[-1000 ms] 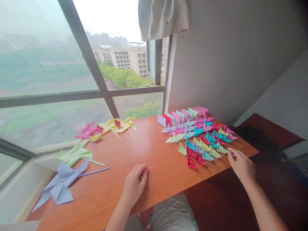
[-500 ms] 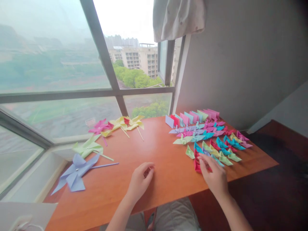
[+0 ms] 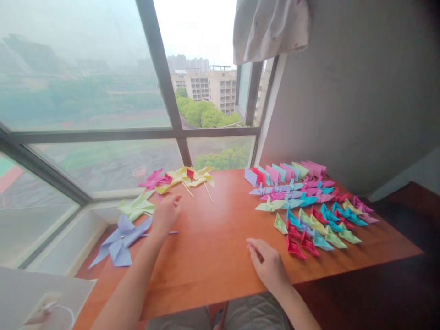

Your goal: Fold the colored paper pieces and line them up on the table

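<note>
My left hand (image 3: 167,213) is over the left part of the wooden table, fingers loosely bent and nothing visible in them. It hovers beside the light green pinwheel (image 3: 136,206) and partly hides its stick. My forearm crosses the stick of the lavender pinwheel (image 3: 123,238). My right hand (image 3: 267,263) is above the table's front middle, with a gap between thumb and curled fingers and nothing in it. Right of it lie red paper boats (image 3: 296,247), the closest of several rows of folded paper. A light green paper boat (image 3: 280,223) stands farther back.
Yellow pinwheels (image 3: 202,177) and a pink pinwheel (image 3: 151,179) lie along the window side. Paper cranes (image 3: 271,205) and upright folded papers (image 3: 273,175) fill the table's back right. A wall socket with a plugged-in cable (image 3: 51,308) is at lower left.
My left hand has moved left and away from me, towards the pinwheels. My right hand has drawn back left from the red paper boats. The view has shifted slightly left.
</note>
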Available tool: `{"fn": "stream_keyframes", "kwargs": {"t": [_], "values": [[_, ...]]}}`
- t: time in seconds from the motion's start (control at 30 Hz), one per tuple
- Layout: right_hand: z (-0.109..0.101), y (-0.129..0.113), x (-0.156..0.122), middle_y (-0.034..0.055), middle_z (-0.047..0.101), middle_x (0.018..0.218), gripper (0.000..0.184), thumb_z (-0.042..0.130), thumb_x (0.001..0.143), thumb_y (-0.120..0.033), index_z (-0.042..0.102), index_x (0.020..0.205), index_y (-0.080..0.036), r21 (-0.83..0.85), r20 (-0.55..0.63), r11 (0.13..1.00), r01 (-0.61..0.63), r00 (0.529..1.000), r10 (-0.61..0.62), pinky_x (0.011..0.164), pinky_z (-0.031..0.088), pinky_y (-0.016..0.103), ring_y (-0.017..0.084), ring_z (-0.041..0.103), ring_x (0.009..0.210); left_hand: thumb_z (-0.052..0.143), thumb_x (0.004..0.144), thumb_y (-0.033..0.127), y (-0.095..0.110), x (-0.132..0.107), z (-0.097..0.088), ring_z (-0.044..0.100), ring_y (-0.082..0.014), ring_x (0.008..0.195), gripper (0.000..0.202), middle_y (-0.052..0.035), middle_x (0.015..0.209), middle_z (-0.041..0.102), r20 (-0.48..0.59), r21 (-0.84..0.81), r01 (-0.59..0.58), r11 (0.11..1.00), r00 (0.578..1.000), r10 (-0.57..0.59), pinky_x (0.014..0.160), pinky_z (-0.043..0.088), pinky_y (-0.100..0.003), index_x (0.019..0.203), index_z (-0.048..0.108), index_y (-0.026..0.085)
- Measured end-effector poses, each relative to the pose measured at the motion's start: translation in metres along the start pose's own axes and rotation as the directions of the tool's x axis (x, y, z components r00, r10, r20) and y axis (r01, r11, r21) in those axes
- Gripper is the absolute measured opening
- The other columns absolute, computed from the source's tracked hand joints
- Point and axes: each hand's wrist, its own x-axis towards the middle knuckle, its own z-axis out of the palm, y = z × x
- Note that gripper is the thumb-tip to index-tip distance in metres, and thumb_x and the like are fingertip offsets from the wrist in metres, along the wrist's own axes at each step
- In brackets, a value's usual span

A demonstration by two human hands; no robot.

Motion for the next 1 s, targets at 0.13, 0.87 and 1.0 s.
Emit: {"fn": "stream_keyframes", "kwargs": {"t": [0.13,0.87,1.0], "values": [[0.002,0.003,0.0,0.0077,0.071,0.095,0.026,0.043,0.095,-0.022,0.066,0.108,-0.02,-0.014,-0.005,1.0,0.003,1.0,-0.003,0.075,0.056,0.027,0.018,0.069,0.084,0.048,0.085,0.028,-0.028,0.033,-0.007,0.068,-0.031,0.094,0.031,-0.0126,0.101,0.073,-0.034,0.132,0.123,0.984,0.992,-0.119,0.079,0.05,-0.038,0.106,0.069,0.018],[0.002,0.0,0.003,0.007,0.071,0.089,0.026,0.045,0.095,-0.025,0.068,0.106,-0.02,0.012,-0.079,0.999,-0.038,0.996,0.038,0.067,0.056,0.025,0.018,0.069,0.073,0.045,0.088,0.032,-0.048,0.067,0.013,0.069,-0.0322,0.088,0.038,-0.0167,0.098,0.074,-0.015,0.285,0.139,0.948,0.99,-0.14,0.073,0.049,-0.036,0.115,0.066,0.016],[0.002,0.001,0.003,0.0066,0.071,0.09,0.025,0.045,0.095,-0.024,0.067,0.106,-0.02,0.028,-0.055,0.998,-0.055,0.997,0.056,0.069,0.056,0.025,0.017,0.068,0.074,0.04,0.09,0.034,-0.047,0.061,0.011,0.069,-0.0303,0.088,0.036,-0.0145,0.096,0.074,-0.038,0.293,0.11,0.95,0.994,-0.103,0.073,0.048,-0.035,0.102,0.07,0.017]]}}
